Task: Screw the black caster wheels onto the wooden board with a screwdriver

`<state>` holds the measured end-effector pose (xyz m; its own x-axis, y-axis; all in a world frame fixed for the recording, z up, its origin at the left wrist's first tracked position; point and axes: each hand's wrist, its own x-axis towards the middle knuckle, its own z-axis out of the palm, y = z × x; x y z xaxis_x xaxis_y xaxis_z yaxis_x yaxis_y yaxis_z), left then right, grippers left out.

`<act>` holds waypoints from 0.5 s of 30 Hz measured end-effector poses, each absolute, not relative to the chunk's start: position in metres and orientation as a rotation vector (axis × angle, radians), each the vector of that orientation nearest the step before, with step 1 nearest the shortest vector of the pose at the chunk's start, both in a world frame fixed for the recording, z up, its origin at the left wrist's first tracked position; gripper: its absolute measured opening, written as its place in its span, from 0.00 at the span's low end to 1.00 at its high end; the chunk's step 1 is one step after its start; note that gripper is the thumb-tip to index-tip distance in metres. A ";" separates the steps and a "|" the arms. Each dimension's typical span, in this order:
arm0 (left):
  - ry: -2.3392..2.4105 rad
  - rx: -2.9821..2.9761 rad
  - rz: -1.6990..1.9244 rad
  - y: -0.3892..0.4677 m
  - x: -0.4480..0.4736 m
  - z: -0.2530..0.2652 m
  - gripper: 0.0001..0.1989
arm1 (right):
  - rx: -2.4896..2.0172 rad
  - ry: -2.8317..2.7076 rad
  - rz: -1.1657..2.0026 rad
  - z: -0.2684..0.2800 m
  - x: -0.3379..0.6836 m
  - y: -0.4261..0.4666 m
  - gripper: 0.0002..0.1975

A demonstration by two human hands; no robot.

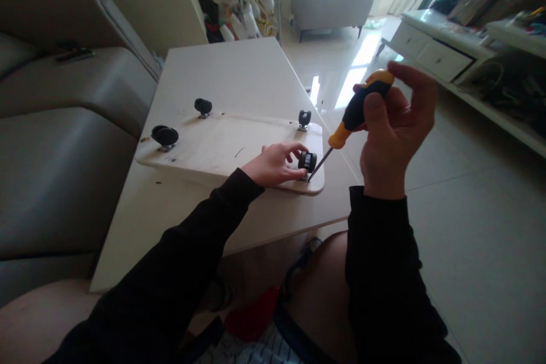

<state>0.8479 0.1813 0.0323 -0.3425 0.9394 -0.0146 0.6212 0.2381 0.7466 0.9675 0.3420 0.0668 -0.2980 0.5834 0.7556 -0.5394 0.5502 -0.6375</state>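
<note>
A white board (222, 145) with rounded corners lies flat on a larger pale table top (239, 65). Black caster wheels stand upward at its corners: one caster (164, 136) front left, another caster (203, 107) back left, a third caster (304, 119) back right. At the near right corner, my left hand (277, 165) pinches the caster (307, 161) with thumb and fingers. My right hand (394, 125) grips a screwdriver (356, 108) with a yellow and black handle. Its shaft slants down to the caster's metal plate, and the tip meets it there. Any screw under the tip is too small to make out.
Grey sofa seats (46, 176) border the table on the left. Beyond it stand a grey bench (333, 8) and, at right, a white cabinet (443, 57) with drawers. Shiny floor tiles (469, 210) stretch along the right. My knees are close below the table's near edge.
</note>
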 end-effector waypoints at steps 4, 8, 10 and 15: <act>2.074 1.471 0.973 0.181 0.855 0.030 0.21 | -0.017 -1.533 1.056 0.066 0.961 0.343 0.17; 2.056 1.448 1.088 0.181 0.858 0.025 0.18 | 0.012 -1.515 1.056 0.067 0.956 0.340 0.16; 2.047 1.411 1.141 0.181 0.859 0.022 0.18 | -0.006 -1.512 1.077 0.069 0.954 0.337 0.16; 2.052 1.382 1.216 0.179 0.861 0.017 0.16 | 0.037 -1.485 1.182 0.071 0.953 0.330 0.13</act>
<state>0.8609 0.1786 0.0173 -0.4424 0.8848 0.1467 0.5536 0.1407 0.8208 0.9535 0.3304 0.0708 -0.3208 0.5696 0.7567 -0.6097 0.4872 -0.6252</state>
